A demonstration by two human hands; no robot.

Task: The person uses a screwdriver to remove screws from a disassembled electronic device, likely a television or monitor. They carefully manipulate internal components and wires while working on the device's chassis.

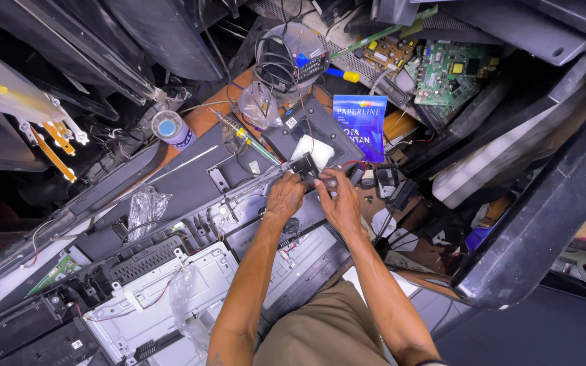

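Left hand (285, 195): fingers curled and pinching the near end of a small black part (304, 165), which lies just beyond the fingertips.
Right hand (337, 196): closed around a dark tool handle (334, 180), its tip aimed at the same part.
Black part: between both hands, touching them, its long axis slanting away from the person; the left hand is slightly nearer.
Below it: an opened grey metal panel (191, 285) with wires, lying across the surface.
Surface: wooden, crowded; a roll of tape (169, 127) towards the far left edge, a blue packet (359, 122) at the far side, a white pad (311, 150) just beyond the part.
Room: green circuit boards (445, 74) and dark screen frames (544, 203) stacked all around.
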